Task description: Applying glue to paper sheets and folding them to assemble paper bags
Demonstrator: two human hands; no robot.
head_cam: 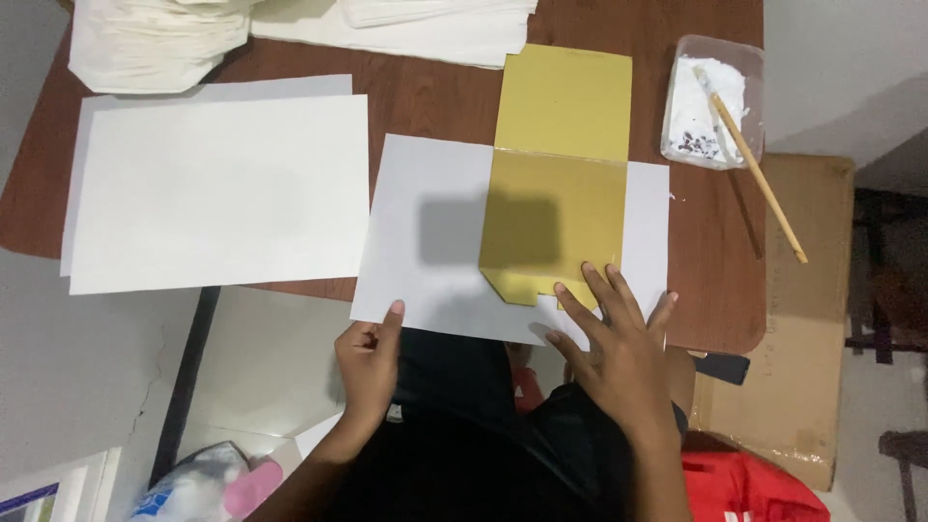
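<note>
- The left hand (370, 360) pinches the near edge of a white sheet (425, 232) between thumb and curled fingers, close to the sheet's near left corner.
- The right hand (619, 343) lies flat and spread, grasping nothing; its fingertips press on the near right part of a gold card (556, 179) and on the white sheet beside it.
- The gold card rests on the white sheet, right of the sheet's middle. It has a crease across it, and its far panel reaches past the sheet's far edge onto the bare worktop (425, 101). Its near edge has cut corners and a small tab.
- The white sheet sits at the near edge of the brown worktop, and its near left part hangs over that edge.
- A soft shadow falls across the sheet and the left part of the gold card.
- To the left, well apart from the hands, lies a stack of white paper (217, 188), its near edge also past the worktop's rim.
- At the far side lie piles of folded whitish paper (155, 43).
- At the far right stands a clear plastic tub (715, 101) with white paste, and a wooden-handled brush (759, 169) leans in it, the handle pointing near and right.
- Right of the worktop stands a brown cardboard box (802, 319); a red bag (754, 488) is on the floor by it.
</note>
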